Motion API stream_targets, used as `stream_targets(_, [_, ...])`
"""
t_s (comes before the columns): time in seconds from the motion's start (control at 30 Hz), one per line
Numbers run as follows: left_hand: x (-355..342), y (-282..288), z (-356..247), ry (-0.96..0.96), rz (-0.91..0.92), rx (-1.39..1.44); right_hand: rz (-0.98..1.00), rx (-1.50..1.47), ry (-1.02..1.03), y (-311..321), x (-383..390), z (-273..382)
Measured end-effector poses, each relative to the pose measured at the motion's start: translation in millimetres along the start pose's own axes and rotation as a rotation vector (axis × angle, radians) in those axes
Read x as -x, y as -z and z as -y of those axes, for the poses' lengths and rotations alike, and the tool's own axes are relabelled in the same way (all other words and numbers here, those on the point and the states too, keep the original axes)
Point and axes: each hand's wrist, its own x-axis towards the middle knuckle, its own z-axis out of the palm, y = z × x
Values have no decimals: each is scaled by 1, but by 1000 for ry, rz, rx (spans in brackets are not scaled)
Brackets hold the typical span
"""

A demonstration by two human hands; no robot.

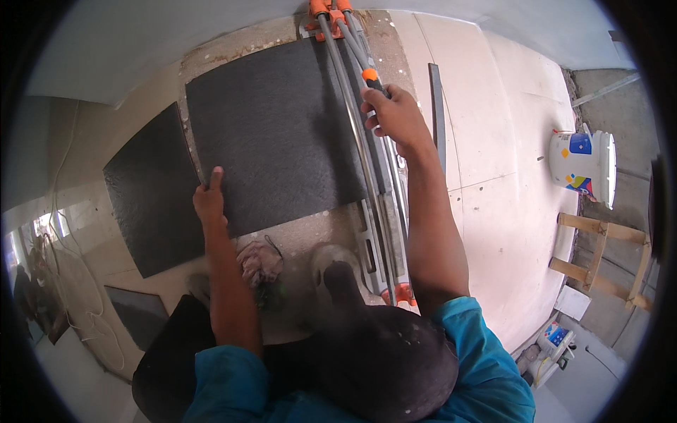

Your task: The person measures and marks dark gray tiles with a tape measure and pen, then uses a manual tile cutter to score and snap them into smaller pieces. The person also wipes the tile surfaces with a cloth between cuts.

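A large dark grey tile lies on a manual tile cutter with long metal rails and orange ends. My right hand is closed round the cutter's handle, a lever with an orange band, near the far end of the rails. At the tile's left edge, my left hand grips it with the thumb on top; its other fingers are mostly hidden. Just left of that hand lies another dark tile. A narrow dark strip rests right of the cutter.
A crumpled cloth lies near my knees. To the right stand a white bucket and a wooden frame. A smaller dark tile piece is at lower left, near a loose cable. A pale wall bounds the far side.
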Motion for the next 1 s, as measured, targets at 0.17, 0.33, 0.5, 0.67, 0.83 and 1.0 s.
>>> stream_targets(0.17, [10, -5, -16, 50, -76, 97, -65, 51, 55, 4, 1, 14])
stream_targets(0.33, [6, -7, -13, 32, -133, 231, -119, 84, 112, -3, -6, -2])
stream_targets(0.5, [29, 1, -14, 105, -174, 250, -189, 208, 160, -1, -9, -21])
stream_targets(0.67, [25, 39, 39, 1, -95, 314, -135, 223, 76, 4, -9, -24])
stream_targets(0.83, [45, 70, 54, 61, -151, 341, -155, 321, 208, -5, -25, -52])
stream_targets(1.0, [41, 114, 45, -260, -233, 244, -174, 285, 383, 7, -47, -103])
